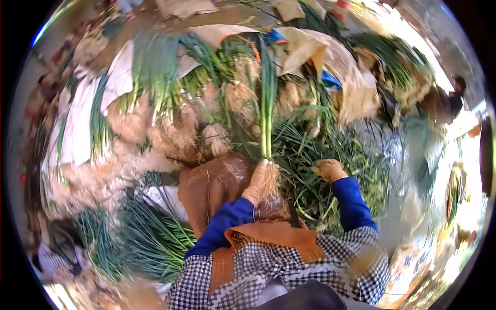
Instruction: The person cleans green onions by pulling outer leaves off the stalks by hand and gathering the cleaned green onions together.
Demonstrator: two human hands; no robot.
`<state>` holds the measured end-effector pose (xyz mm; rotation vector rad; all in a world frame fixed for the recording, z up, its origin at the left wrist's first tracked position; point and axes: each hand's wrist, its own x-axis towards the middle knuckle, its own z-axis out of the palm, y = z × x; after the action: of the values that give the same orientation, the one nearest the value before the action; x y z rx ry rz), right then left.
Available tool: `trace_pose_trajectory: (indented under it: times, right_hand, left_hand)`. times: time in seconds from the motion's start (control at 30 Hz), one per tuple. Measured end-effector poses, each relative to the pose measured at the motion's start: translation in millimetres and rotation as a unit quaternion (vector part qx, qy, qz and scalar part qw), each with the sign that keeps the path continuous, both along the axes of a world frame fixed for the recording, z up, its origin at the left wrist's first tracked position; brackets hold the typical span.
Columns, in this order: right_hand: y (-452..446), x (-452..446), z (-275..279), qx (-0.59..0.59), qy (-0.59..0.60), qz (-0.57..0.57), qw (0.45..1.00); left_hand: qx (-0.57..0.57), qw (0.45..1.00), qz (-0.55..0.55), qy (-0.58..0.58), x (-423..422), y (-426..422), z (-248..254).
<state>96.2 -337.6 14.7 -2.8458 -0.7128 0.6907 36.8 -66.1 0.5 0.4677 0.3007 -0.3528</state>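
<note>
My left hand (257, 184) is closed around the white lower end of a small bunch of green onions (267, 108). Their long green leaves point away from me, and pale stringy roots hang beside my fingers. My right hand (329, 169) is over a heap of loose green leaves (315, 199), its fingers curled in. What it grips, if anything, is hidden. Beneath my left hand a brown apron or cover (209, 186) lies over my lap, with stray roots on it.
Bundles of green onions (155, 77) with bushy roots lie in a row ahead, beside tan sacking (356, 88). More green onions (150, 232) are piled at my left. A person in checked clothing (54, 258) is at the far left. Wet floor (408, 196) shows on the right.
</note>
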Motion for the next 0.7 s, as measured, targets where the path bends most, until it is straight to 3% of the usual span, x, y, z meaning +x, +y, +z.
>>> trace_pose_trajectory:
  times: [0.03,0.07,0.1,0.17,0.23,0.3,0.37,0.43,0.5,0.53,0.57,0.63,0.67,0.7]
  right_hand:
    - [36.6,9.3,51.5,0.133,0.015,-0.11,0.985]
    - [75.5,3.1,86.2,0.355,0.156,-0.224,0.894]
    - [98.4,11.2,78.2,0.422,0.193,-0.263,0.846]
    - [143.3,38.4,52.5,0.515,0.216,-0.23,0.797]
    - [181.4,56.5,19.9,0.609,0.254,-0.295,0.691]
    - [201.5,56.7,1.6,0.663,0.185,-0.346,0.638]
    - [205.4,53.6,-18.0,0.648,0.151,-0.366,0.651]
    - [198.7,54.3,-22.9,0.694,0.217,-0.355,0.587]
    - [194.7,71.4,-85.9,0.576,-0.101,-0.304,0.752]
    - [189.3,56.7,-51.9,0.416,-0.248,-0.251,0.839]
    - [191.7,52.5,-32.7,0.458,-0.108,-0.37,0.801]
    - [187.2,41.0,14.1,0.513,-0.011,-0.408,0.756]
    - [190.3,57.5,-36.6,0.659,0.078,-0.366,0.653]
    - [186.6,60.0,-40.7,0.699,0.132,-0.343,0.613]
  left_hand:
    - [-0.004,1.0,0.002,0.015,3.9,-2.2,4.5]
    - [-0.006,0.999,0.001,0.039,-5.0,-1.2,6.1]
    - [-0.006,0.999,0.014,0.042,-9.6,2.6,10.5]
    - [-0.031,0.996,-0.086,0.016,-11.0,11.7,18.0]
    - [0.015,0.999,-0.043,0.004,-13.1,1.1,18.1]
    - [0.271,0.958,0.08,-0.047,-17.4,-6.4,16.1]
    - [0.306,0.945,0.101,-0.054,-23.6,-6.0,8.8]
    - [0.367,0.925,0.086,-0.047,-19.0,-10.5,1.3]
    - [0.25,0.96,0.093,-0.081,-20.0,-15.7,-0.4]
    - [0.264,0.96,0.073,-0.053,-18.7,-15.9,7.9]
    - [0.282,0.957,0.058,-0.02,-19.6,-16.6,16.1]
    - [0.382,0.918,0.064,-0.085,-17.0,-15.8,11.1]
    - [0.387,0.914,0.038,-0.118,-17.6,-9.9,4.6]
    - [0.392,0.908,0.017,-0.148,-16.9,-7.4,-1.3]
